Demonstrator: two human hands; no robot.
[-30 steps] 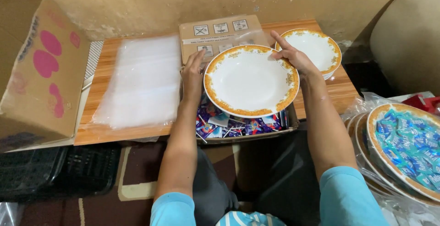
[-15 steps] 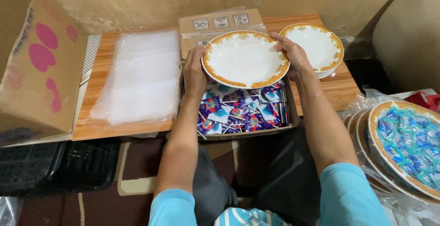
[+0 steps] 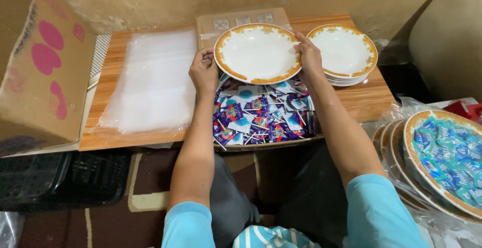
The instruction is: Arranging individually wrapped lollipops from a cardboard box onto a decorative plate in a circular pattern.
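Observation:
Both hands hold a white plate with an orange patterned rim [image 3: 257,52] level above the far end of an open cardboard box. My left hand [image 3: 203,70] grips its left edge and my right hand [image 3: 308,56] grips its right edge. The box [image 3: 240,23] is full of small blue, red and white sachets [image 3: 261,115]. To the right of the held plate, a stack of matching plates [image 3: 344,53] rests on the wooden table [image 3: 366,100].
A stack of clear plastic bags [image 3: 153,79] lies on the table's left half. A large cardboard box with pink spots [image 3: 42,62] stands at far left. At right, wrapped plates filled with blue sachets [image 3: 444,157] sit stacked. A black crate [image 3: 55,177] is on the floor.
The plate has moved away from me, from above the box's middle to its far end, uncovering the sachets. Both hands kept their grip on its edges.

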